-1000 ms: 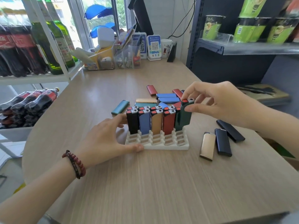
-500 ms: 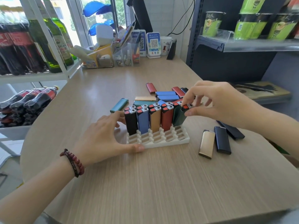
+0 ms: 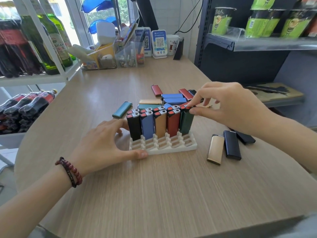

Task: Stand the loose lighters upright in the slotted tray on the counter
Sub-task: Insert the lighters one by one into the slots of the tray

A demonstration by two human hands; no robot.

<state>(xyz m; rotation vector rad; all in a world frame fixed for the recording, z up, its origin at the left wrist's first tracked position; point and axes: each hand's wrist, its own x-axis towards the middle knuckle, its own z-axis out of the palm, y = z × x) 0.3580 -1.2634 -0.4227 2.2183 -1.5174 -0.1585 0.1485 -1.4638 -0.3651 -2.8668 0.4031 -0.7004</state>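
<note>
Dark green lighter [image 3: 187, 123] stands about upright in the right-end slot of the white slotted tray [image 3: 171, 149], mid wooden counter [image 3: 171, 194], last in a row of upright lighters [image 3: 160, 125]. Right hand [image 3: 228, 107] pinches its red cap between thumb and fingertips. Left hand [image 3: 103, 143] grips the tray's left end, thumb on the front edge. Gold lighter [image 3: 215, 150] and black lighter [image 3: 231, 145] lie flat toward the counter's right edge. More loose lighters [image 3: 173, 100] lie behind the tray.

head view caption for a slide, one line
Right hand pinches the top of a dark green lighter in the white slotted tray while the left hand holds it.
</note>
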